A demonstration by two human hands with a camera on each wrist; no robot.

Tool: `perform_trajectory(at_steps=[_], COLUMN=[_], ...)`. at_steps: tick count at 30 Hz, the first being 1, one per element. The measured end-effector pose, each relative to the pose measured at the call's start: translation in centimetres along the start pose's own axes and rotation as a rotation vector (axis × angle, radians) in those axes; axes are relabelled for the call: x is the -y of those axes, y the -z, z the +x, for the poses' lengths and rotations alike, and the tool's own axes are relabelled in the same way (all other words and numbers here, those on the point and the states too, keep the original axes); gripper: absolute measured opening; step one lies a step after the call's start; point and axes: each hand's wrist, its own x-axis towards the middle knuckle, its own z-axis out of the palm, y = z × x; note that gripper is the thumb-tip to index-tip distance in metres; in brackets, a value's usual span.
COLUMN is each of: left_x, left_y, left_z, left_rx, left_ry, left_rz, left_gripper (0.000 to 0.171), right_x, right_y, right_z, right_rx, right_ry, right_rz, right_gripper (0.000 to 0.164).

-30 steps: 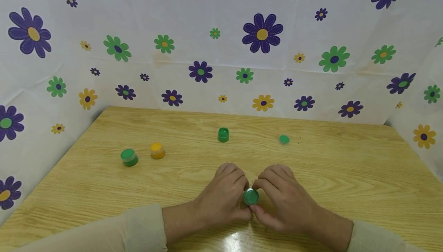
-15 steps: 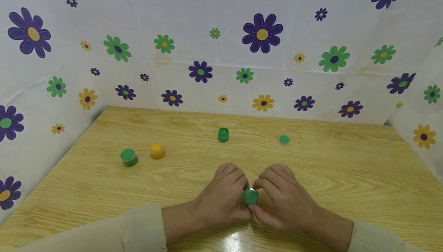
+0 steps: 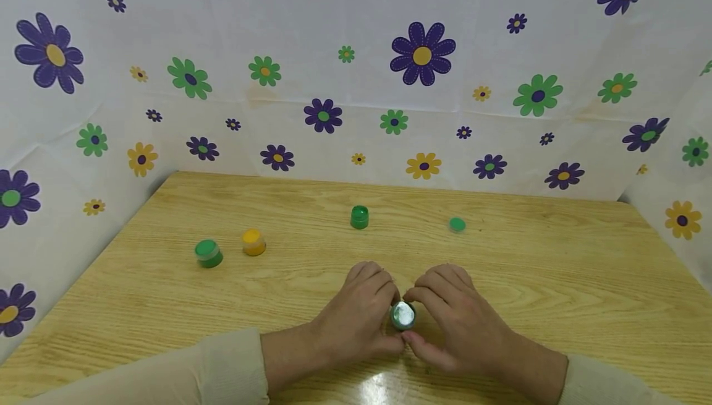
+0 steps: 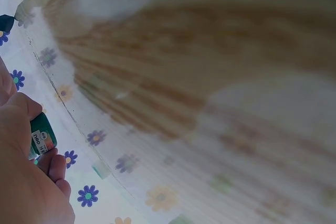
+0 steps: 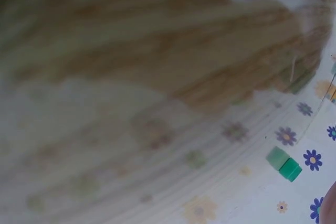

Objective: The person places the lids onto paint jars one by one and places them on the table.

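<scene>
In the head view, a small green paint jar [image 3: 403,316] stands between both hands near the front of the table, its round top catching a bright glare. My left hand [image 3: 358,315] grips the jar from the left side. From the right, my right hand [image 3: 458,318] has its curled index finger and thumb at the jar's rim, pinching it. The left wrist view shows the labelled side of this green jar [image 4: 43,136] between thumb and fingers of the left hand [image 4: 23,150]. Only a sliver of the right hand [image 5: 329,208] shows in the right wrist view.
An uncapped green jar [image 3: 359,217] stands at the back middle of the wooden table [image 3: 311,281], with a green lid [image 3: 457,225] lying to its right. Capped green [image 3: 208,253] and yellow [image 3: 253,242] jars stand at the left. A flowered cloth [image 3: 356,83] hangs behind.
The top of the held jar turns from plain green to a bright glare, and its tilt seems to shift slightly. Both hands stay almost in place; the other jars have not moved.
</scene>
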Motion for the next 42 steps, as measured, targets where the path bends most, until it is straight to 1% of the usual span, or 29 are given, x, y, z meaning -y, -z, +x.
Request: perform_trajectory(at_steps=[9,26,42], left_x=[0.01,-0.04,-0.03], left_y=[-0.03,0.02,0.03], left_z=[0.00,0.07,-0.01], left_rx=[-0.017,0.018,-0.006], left_ry=[-0.003,0.019,0.007], left_rz=[-0.001,-0.005,-0.008], left_gripper=[0.038,0.034,0.037], right_x=[0.04,0.00,0.03], right_y=[0.04,0.13,0.09], right_z=[0.00,0.02,0.09], right_rx=[0.000,0.004,-0.005], right_ry=[0.006,0.012,0.015], right_rz=[-0.001,-0.006,-0.006], right_gripper=[0.034,0.033,0.034])
